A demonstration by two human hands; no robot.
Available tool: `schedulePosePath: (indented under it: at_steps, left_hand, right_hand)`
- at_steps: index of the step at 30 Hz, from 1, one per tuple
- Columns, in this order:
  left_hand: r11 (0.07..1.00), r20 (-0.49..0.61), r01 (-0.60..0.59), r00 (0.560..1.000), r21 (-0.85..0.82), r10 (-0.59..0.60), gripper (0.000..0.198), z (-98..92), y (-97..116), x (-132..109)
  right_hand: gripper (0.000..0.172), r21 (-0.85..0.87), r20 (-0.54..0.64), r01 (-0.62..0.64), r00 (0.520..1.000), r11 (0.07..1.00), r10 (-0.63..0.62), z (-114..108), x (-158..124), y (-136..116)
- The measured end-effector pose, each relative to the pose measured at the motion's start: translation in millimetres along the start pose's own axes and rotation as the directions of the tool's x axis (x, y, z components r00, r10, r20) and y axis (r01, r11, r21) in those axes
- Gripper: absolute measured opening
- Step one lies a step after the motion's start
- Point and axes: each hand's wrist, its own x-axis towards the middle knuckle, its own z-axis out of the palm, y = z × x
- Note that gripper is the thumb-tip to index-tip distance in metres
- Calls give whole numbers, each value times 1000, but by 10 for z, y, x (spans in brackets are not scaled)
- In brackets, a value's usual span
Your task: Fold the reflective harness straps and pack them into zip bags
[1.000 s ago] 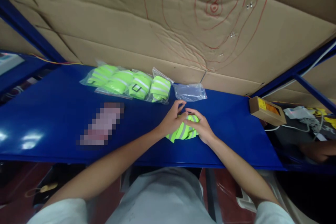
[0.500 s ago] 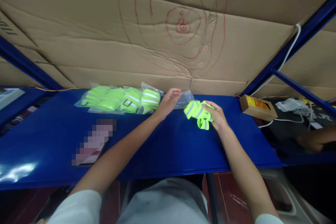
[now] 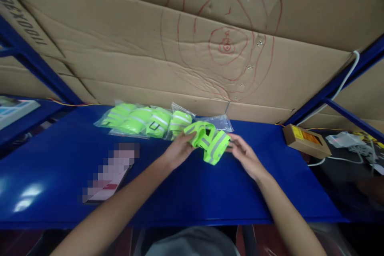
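Note:
A neon-yellow reflective strap [image 3: 216,147] with grey stripes hangs in loose loops between my two hands, above the blue table. My left hand [image 3: 180,149] grips its left end, fingers closed round the fabric. At the other end, my right hand [image 3: 244,154] pinches the strap's edge, its fingertips partly hidden behind the band. Just behind the strap lies a flat clear plastic bag [image 3: 220,122]. To the left, several bagged neon-yellow reflective straps [image 3: 136,120] lie in a row along the back of the table.
The blue table [image 3: 180,196] carries a phone-like flat object [image 3: 112,174], mostly pixelated, at left. A brown cardboard box [image 3: 306,141] stands at the right end, near white cables [image 3: 355,153]. Cardboard with red rings [image 3: 192,60] forms the back wall, between blue metal posts.
My left hand has come down and taken hold of the strap. The strap has moved left and partly unfolded into loops. The camera view has shifted.

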Motion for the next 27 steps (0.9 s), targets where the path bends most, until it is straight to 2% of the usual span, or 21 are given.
schedulePosePath:
  at_steps: [2, 4, 7, 9, 10, 11, 12, 14, 15, 16, 17, 18, 19, 20, 22, 23, 24, 25, 27]
  left_hand:
    - [999, 12, 39, 999, 15, -39, 45, 1, -132, -32]
    - [997, 73, 69, 995, 25, -71, 57, 5, -201, -65]
    - [996, 189, 61, 979, 60, -72, 83, -23, -165, -93]
    - [987, 224, 15, 973, 159, -51, 94, -48, -105, -94]
    - [968, 211, -45, 977, 249, -9, 97, -57, -79, -93]
    - [921, 188, -140, 979, 364, 75, 97, -62, -61, -96]
    - [830, 179, -261, 964, 493, 197, 94, -64, -50, -104]
    - [532, 273, -479, 865, 698, 420, 79, -57, -51, -140]
    - [390, 366, -545, 817, 742, 445, 70, -47, -62, -169]
    - [296, 456, -584, 794, 756, 402, 63, -33, -77, -203]
    - [262, 513, -598, 794, 758, 326, 58, -12, -96, -239]
    - [279, 529, -587, 808, 760, 260, 53, 15, -116, -274]
    - [339, 512, -555, 832, 760, 215, 47, 48, -135, -304]
    - [435, 465, -500, 864, 749, 194, 38, 84, -151, -329]
    - [703, 305, -311, 942, 640, 139, 21, 155, -167, -355]
    - [826, 230, -187, 971, 532, 72, 27, 182, -166, -358]
    - [908, 173, -69, 985, 412, -3, 36, 201, -162, -356]
    - [952, 133, 23, 989, 306, -66, 42, 209, -154, -350]
    - [974, 105, 95, 987, 208, -119, 41, 198, -136, -336]
  right_hand:
    - [76, -49, 48, -50, 997, 998, 52, 119, -36, 61]
    - [85, -57, 6, -70, 998, 996, 70, 179, -54, 81]
    - [69, 14, -133, -80, 988, 997, 82, 123, -23, 45]
    - [62, 61, -232, -83, 968, 995, 95, 37, 21, 24]
    - [61, 78, -279, -87, 955, 993, 105, 1, 44, 24]
    - [62, 93, -324, -89, 939, 992, 115, -24, 65, 30]
    - [63, 107, -358, -94, 925, 990, 126, -33, 83, 41]
    - [64, 136, -391, -110, 907, 985, 155, -3, 107, 68]
    - [62, 153, -393, -118, 904, 981, 170, 33, 110, 80]
    - [60, 171, -382, -125, 906, 977, 183, 75, 106, 91]
    - [59, 186, -361, -126, 914, 974, 187, 118, 95, 100]
    - [61, 194, -327, -119, 928, 974, 178, 155, 77, 109]
    - [65, 188, -277, -106, 948, 976, 156, 182, 55, 118]
    - [70, 152, -217, -87, 969, 984, 119, 195, 31, 129]
    - [86, -49, -123, -9, 992, 999, 3, 188, -7, 158]
    - [92, -198, -89, 45, 994, 979, -64, 175, -18, 175]
    - [93, -345, -59, 99, 990, 933, -127, 161, -25, 191]
    - [90, -467, -28, 147, 983, 872, -181, 151, -29, 207]
    - [79, -590, 40, 225, 967, 776, -250, 152, -37, 226]
